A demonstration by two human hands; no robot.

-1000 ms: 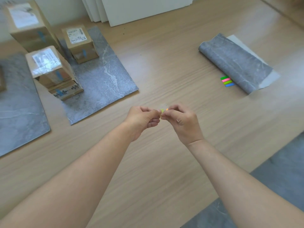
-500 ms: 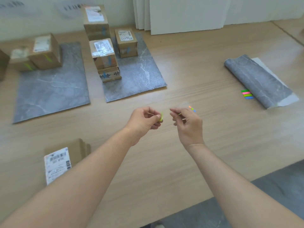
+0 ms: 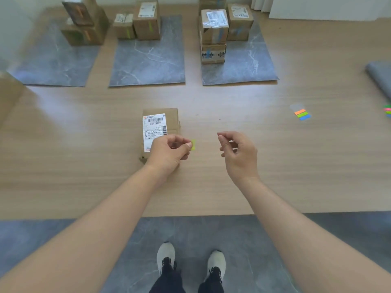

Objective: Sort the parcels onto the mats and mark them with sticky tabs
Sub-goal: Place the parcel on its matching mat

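Note:
A flat cardboard parcel (image 3: 160,121) with a white label lies on the wooden table in front of me. My left hand (image 3: 169,152) hovers over its near right corner and pinches a yellow-green sticky tab (image 3: 193,144) between thumb and finger. My right hand (image 3: 239,154) hangs to the right with loosely curled fingers and holds nothing. A sheet of sticky tabs (image 3: 301,114) in orange, green and blue lies on the table at the right. Three grey mats sit at the back: left mat (image 3: 57,66), middle mat (image 3: 148,64), right mat (image 3: 249,66), each with stacked parcels.
A rolled grey mat (image 3: 380,77) and another set of coloured tabs (image 3: 387,111) lie at the right edge. A cardboard box (image 3: 8,96) juts in at the left edge. My shoes stand on the grey floor (image 3: 243,240) below the table's front edge.
My hands have drawn apart; the left keeps the peeled yellow-green tab, the right has let go of the tab sheet, which now lies on the table. My view swung left toward the flat parcel.

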